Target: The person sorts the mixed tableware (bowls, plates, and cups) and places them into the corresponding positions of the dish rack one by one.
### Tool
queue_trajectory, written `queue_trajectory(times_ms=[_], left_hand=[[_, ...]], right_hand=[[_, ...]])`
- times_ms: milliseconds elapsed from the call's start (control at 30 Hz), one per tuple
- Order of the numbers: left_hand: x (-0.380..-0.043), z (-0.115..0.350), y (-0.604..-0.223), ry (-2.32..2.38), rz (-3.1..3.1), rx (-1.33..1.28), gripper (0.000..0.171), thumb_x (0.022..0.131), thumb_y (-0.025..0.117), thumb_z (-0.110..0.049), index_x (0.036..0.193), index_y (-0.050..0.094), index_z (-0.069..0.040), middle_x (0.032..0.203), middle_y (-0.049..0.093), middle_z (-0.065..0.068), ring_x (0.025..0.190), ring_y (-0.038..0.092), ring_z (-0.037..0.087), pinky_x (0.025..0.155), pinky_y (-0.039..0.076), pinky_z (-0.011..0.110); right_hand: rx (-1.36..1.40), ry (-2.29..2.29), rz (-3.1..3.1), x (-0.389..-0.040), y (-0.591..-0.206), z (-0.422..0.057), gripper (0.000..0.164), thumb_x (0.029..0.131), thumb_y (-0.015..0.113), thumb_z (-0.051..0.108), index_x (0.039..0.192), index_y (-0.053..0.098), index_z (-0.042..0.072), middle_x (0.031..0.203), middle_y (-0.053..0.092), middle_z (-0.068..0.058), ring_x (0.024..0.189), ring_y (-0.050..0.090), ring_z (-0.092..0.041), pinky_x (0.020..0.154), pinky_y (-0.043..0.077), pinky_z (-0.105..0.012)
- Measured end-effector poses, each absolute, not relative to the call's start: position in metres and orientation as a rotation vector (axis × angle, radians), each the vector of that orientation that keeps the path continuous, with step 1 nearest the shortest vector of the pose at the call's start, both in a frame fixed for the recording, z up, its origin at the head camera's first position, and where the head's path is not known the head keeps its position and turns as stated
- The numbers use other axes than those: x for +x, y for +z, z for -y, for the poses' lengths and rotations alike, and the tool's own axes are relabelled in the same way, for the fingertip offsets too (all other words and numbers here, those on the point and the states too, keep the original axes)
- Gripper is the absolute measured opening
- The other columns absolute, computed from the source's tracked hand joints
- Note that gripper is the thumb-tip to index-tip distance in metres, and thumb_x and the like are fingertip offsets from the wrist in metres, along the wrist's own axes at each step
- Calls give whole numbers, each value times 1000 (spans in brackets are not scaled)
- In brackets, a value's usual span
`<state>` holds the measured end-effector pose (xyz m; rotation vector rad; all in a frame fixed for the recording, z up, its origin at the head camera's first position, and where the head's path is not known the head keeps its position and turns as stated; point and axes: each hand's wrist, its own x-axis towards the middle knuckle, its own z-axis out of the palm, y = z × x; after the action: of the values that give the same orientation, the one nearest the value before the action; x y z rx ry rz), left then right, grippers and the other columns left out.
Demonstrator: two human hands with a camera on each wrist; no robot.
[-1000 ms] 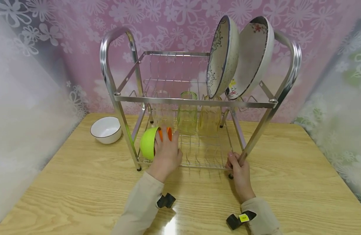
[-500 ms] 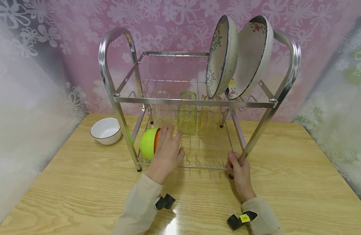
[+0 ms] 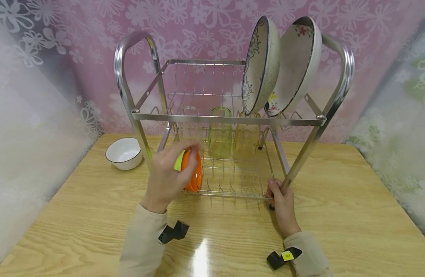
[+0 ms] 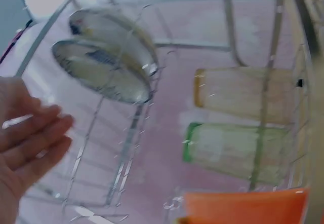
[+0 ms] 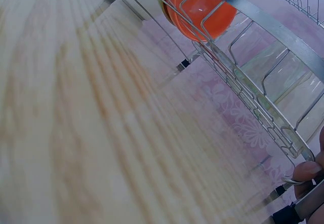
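My left hand hovers in front of the lower tier's left end, thumb and fingers spread. In the left wrist view its fingers are extended and hold nothing. Behind it an orange bowl stands on its side, nested against a lime green bowl that the hand mostly hides. Both are in the two-tier metal dish rack. My right hand grips the rack's front right corner, low by the leg; the right wrist view catches only its fingertips.
Clear, green and yellow glasses stand at the back of the lower tier. Two large patterned bowls, one blue-rimmed and one floral, lean on the upper tier. A white bowl sits on the wooden table, left of the rack.
My left hand has come away from the nested bowls and swung left and toward me, uncovering the orange bowl. The right hand keeps its grip on the rack.
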<state>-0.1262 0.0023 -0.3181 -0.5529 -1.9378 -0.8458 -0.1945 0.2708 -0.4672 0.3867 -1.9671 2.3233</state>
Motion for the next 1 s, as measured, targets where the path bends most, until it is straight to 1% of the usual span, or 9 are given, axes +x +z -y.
queue_trajectory(times_ms=[133,233,300,400,500,633,733,867,1000], left_hand=[[-121,20,-309,-911,1522,-413,16,81,56,-1,83,65,11,67,65,18,61,65,16,67,53,21],[-121,43,-310,-970,1331,-219,17,79,53,-1,80,61,15,66,63,11,60,61,7,64,49,18],[-122,61,-316,-1009,1294,-79,14,80,52,2,81,60,14,73,63,3,66,60,5,67,49,19],[-125,91,-334,-1049,1323,159,12,80,53,6,88,61,10,85,58,-8,79,58,10,76,47,24],[-131,119,-358,-1036,1409,397,15,80,57,5,94,62,1,96,53,-9,92,52,12,82,44,27],[-137,138,-393,-1056,1540,629,19,80,64,-3,97,61,-9,117,42,-3,110,39,10,90,37,27],[-139,144,-414,-1127,1655,765,21,80,67,-10,100,62,-11,136,29,2,121,27,12,94,33,33],[-141,148,-435,-1137,1810,857,26,82,68,-13,107,66,-7,150,14,6,131,17,27,99,33,47],[-140,153,-446,-1150,1891,855,31,83,65,-9,113,67,-4,155,4,13,138,7,40,109,24,55]], right_hand=[[363,2319,1984,-195,-467,-271,41,103,49,22,69,36,3,60,33,1,57,21,-27,53,16,-40],[383,2318,1973,-196,-467,-271,41,103,48,21,68,35,3,58,32,1,55,20,-25,51,15,-39],[398,2322,1961,-196,-467,-271,42,103,48,20,68,35,2,58,31,1,53,20,-23,49,15,-38],[390,2328,1962,-195,-467,-272,42,103,48,21,68,34,2,58,30,0,53,20,-24,49,15,-38],[387,2334,1964,-195,-467,-271,42,103,48,21,69,34,2,58,30,-2,53,20,-23,49,15,-38],[392,2318,1976,-195,-468,-274,42,103,48,22,68,35,3,57,30,-2,52,19,-22,47,15,-37],[393,2304,1976,-196,-468,-274,42,103,48,21,68,35,3,57,29,-2,53,19,-25,47,15,-36],[412,2308,1954,-195,-467,-274,41,103,47,18,67,34,3,57,30,-2,55,19,-27,47,15,-35],[418,2313,1952,-196,-467,-272,42,103,47,18,67,33,1,57,30,-2,52,20,-23,46,15,-34]])
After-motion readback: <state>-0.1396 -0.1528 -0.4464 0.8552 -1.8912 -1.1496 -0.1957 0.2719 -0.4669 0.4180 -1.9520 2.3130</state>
